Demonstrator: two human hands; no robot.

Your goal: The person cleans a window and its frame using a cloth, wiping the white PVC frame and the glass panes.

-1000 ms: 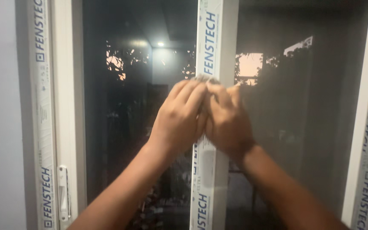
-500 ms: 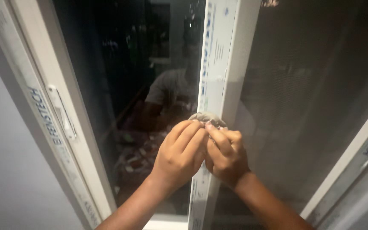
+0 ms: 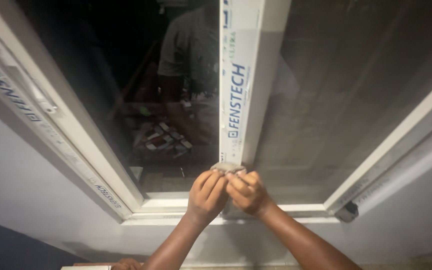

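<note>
A dark window pane point(image 3: 141, 100) mirrors a dim room, its white frame point(image 3: 141, 204) set in a pale wall. Low on the centre mullion point(image 3: 238, 85), the left hand point(image 3: 207, 196) and right hand point(image 3: 246, 192) pinch what may be a bunched strip of greyish film point(image 3: 227, 167), mostly hidden behind the fingertips.

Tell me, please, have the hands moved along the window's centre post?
Yes: the hands, holding a small cloth, have slid down the centre post, nearly reaching the sill.
</note>
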